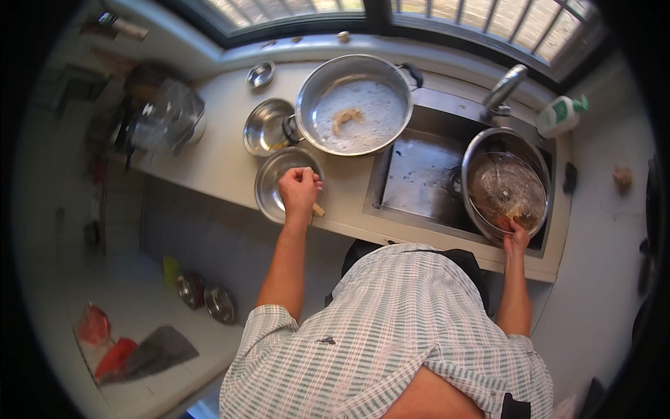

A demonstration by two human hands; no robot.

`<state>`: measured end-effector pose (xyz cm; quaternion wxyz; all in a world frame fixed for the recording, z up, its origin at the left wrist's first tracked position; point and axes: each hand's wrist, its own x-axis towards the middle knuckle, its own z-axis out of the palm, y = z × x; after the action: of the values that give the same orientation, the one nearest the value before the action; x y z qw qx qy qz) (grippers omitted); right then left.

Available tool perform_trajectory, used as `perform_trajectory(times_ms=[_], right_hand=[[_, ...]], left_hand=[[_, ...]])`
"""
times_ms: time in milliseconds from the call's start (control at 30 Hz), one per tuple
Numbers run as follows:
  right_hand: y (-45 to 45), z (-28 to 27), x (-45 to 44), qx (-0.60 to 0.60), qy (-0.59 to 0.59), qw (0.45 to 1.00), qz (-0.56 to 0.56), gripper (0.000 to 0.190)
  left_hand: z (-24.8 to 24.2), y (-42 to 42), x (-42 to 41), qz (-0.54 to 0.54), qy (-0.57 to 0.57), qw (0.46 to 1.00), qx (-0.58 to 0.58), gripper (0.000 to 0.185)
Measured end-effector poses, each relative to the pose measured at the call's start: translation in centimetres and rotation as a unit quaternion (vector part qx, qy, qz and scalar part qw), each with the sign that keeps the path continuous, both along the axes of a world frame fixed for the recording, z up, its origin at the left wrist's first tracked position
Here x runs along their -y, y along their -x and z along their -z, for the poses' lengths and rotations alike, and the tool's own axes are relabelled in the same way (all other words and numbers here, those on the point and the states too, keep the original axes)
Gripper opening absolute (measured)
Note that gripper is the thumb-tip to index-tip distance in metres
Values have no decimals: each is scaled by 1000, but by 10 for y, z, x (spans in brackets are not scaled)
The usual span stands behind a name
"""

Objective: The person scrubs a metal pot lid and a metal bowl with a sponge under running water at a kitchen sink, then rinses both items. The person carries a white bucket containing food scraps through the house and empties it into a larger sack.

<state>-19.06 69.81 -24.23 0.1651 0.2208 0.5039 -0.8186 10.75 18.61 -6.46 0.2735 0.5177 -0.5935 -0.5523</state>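
Observation:
My left hand (299,194) hovers over a stainless steel bowl (269,191) at the counter's front edge. Its fingers are curled together, and nothing shows between them. My right hand (517,236) reaches over the near rim of a large steel basin (544,162) standing tilted in the sink. Cloudy brown water (497,183) fills much of this basin. The right fingertips are under the water beside a pale yellowish bit, so their grip is unclear. Between the hands stands a big two-handled steel pot (309,123) with foamy liquid and a beige clump (346,118) in it.
The sink (419,178) has a faucet (505,91) behind it and a pump bottle (560,118) to its right. Another steel bowl (256,128) and a small steel cup (260,74) stand left of the pot. Clear plastic (167,115) lies at the counter's left. A wooden piece (318,210) juts beside the front bowl.

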Motion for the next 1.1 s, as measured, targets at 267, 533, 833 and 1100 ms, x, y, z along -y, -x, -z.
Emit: perform_trajectory(times_ms=[267, 533, 833, 1100], right_hand=[[0, -29, 21, 74, -291, 952, 66, 20], [13, -78, 16, -47, -754, 614, -230, 32], [-93, -176, 291, -528, -416, 617, -409, 25], [-255, -146, 497, -580, -301, 302, -694, 50]], left_hand=[[47, -116, 37, -208, 251, 889, 320, 33], [85, -148, 49, -148, -115, 966, 180, 34], [98, -155, 40, -118, -255, 951, -133, 38], [43, -154, 30, -134, -218, 956, -146, 37]])
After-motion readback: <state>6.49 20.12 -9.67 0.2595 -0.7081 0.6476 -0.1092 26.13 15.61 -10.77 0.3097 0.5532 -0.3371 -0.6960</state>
